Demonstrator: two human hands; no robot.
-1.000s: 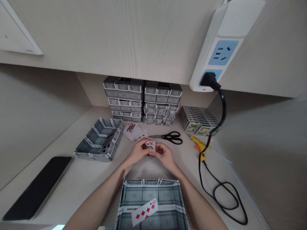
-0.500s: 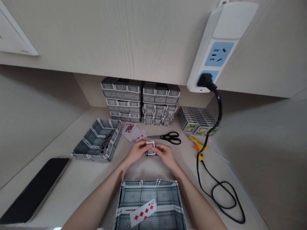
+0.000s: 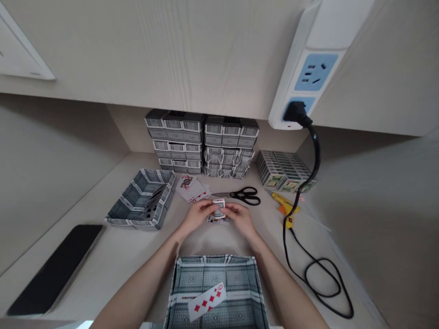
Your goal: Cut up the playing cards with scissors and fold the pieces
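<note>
Between my left hand [image 3: 199, 214] and my right hand [image 3: 240, 218] is a small playing card [image 3: 218, 209] with bent edges, its patterned back towards me. The fingers of both hands pinch it at its two sides. Just beneath it, a face-up king card [image 3: 213, 220] lies on the table, partly hidden. Beyond my left hand lies a loose fan of playing cards [image 3: 192, 187]. Black-handled scissors [image 3: 247, 195] lie beyond my right hand. Nearest to me, between my forearms, stands an open box made of cards [image 3: 236, 276], with a nine of diamonds [image 3: 207, 302] inside.
Another card-made tray [image 3: 132, 224] with loose cards stands at left, near a black phone [image 3: 56, 269]. Stacked card boxes [image 3: 178, 137] and card packs [image 3: 284, 169] line the back. At right lie a yellow glue gun [image 3: 285, 204] and a black cable [image 3: 317, 292] under the power strip [image 3: 308, 73].
The bent card has turned a little between my hands, and my right fingers have shifted along its side. More of the king card below shows. The view has shifted slightly.
</note>
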